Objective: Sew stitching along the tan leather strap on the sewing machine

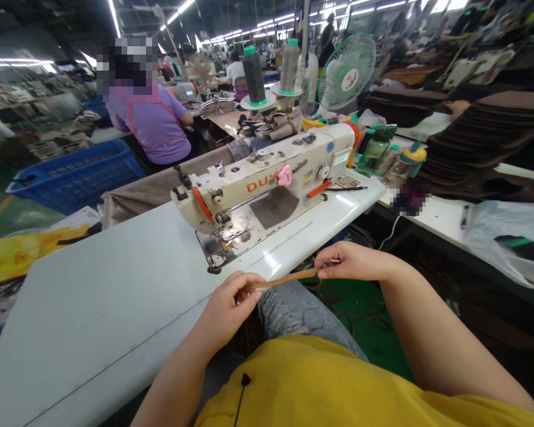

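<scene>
A narrow brown strap (pixel 289 278) stretches between my two hands, just over my lap at the table's front edge. My left hand (pixel 231 299) pinches its left end between thumb and fingers. At the other end my right hand (pixel 349 261) is closed on the strap, and a small pinkish tool (pixel 332 261), too small to name, also shows in its fingers. Behind the strap stands a white sewing machine (pixel 267 178), its needle area (pixel 225 240) a little beyond my left hand. Nothing lies under the needle that I can make out.
The white table (pixel 102 302) extends left. Thread cones (pixel 254 74) and a green fan (pixel 347 71) stand behind the machine. Bottles (pixel 378 148), a plastic bag (pixel 511 237) and stacked brown pieces (pixel 485 136) are at right. A co-worker in purple (pixel 155 124) sits beyond a blue crate (pixel 80 175).
</scene>
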Demonstrator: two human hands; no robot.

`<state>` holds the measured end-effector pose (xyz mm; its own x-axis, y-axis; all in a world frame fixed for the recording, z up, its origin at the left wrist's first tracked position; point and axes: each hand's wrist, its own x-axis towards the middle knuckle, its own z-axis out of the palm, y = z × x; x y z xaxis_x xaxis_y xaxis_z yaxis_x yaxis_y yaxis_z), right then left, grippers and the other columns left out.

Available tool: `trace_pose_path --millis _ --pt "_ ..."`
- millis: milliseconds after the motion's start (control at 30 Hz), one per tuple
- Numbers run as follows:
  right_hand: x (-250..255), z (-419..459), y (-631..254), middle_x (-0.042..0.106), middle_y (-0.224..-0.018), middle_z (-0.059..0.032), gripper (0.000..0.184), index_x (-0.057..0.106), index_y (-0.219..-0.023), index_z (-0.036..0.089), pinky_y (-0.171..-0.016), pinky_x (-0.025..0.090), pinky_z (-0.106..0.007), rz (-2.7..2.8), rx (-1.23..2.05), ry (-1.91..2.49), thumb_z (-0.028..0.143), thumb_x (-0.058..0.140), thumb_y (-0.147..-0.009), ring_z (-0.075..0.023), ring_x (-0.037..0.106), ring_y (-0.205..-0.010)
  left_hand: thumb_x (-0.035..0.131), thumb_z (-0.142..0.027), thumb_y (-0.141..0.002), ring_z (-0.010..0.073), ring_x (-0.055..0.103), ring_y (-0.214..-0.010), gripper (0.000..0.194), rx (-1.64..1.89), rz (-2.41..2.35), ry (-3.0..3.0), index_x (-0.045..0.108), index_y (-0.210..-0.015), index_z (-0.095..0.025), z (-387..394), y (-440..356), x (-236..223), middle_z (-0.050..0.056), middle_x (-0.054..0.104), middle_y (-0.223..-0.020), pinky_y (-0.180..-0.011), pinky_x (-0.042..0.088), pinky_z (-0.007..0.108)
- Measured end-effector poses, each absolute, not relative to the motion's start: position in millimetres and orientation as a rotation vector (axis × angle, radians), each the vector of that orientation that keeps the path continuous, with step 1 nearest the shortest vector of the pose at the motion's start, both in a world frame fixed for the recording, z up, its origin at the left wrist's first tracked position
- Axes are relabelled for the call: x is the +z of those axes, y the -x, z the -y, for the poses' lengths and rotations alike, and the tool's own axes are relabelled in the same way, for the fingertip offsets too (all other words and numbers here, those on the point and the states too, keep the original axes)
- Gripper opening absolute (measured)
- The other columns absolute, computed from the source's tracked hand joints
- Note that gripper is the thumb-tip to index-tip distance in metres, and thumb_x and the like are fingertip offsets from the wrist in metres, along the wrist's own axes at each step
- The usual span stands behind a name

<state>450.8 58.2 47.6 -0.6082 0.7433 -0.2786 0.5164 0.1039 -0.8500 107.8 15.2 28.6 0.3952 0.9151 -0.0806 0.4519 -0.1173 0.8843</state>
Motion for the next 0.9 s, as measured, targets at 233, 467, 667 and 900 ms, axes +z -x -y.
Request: trace_pose_path --millis 233,467,667,900 --pt "34 -65 -477 0.066 -0.073 -0.0026 0.049 0.078 -0.086 0.018 -0.064 0.043 -0.028 2.115 1.306 1.533 0.065 0.069 -0.084 -0.0166 0.054 -0.068 0.065 -0.038 -0.092 0.0203 0.064 -0.087 0.026 0.605 -1.260 -1.654 0.072 -0.112 -0.023 -13 -103 29 0.004 0.073 -0.101 -0.080 0.048 0.032" --pt "37 -62 -493 0.066 -0.070 -0.0022 0.048 0.079 -0.087 0.020 -0.064 0.042 -0.031 2.035 1.111 1.723 0.067 0.069 -0.081 -0.0185 0.056 -0.066 0.063 -0.046 -0.094 0.0193 0.062 -0.082 0.028 0.504 -1.165 -1.589 0.073 -0.097 -0.020 -15 -104 32 0.002 0.070 -0.087 -0.077 0.046 0.030" --pt "38 -63 -491 0.064 -0.066 -0.0013 0.045 0.078 -0.087 0.021 -0.063 0.039 -0.031 2.002 1.018 1.818 0.064 0.067 -0.081 -0.0179 0.054 -0.063 0.057 -0.054 -0.097 0.0169 0.056 -0.072 0.039 0.420 -1.153 -1.495 0.073 -0.097 -0.019 -14 -108 27 0.002 0.065 -0.079 -0.066 0.042 0.029" --pt "36 -65 -488 0.069 -0.073 -0.0010 0.035 0.080 -0.090 0.021 -0.068 0.043 -0.029 2.010 0.914 1.895 0.052 0.065 -0.085 -0.0192 0.061 -0.069 0.068 -0.053 -0.092 0.0126 0.052 -0.067 0.037 0.404 -1.036 -1.349 0.071 -0.098 -0.016 -13 -109 25 0.001 0.063 -0.078 -0.063 0.039 0.025"
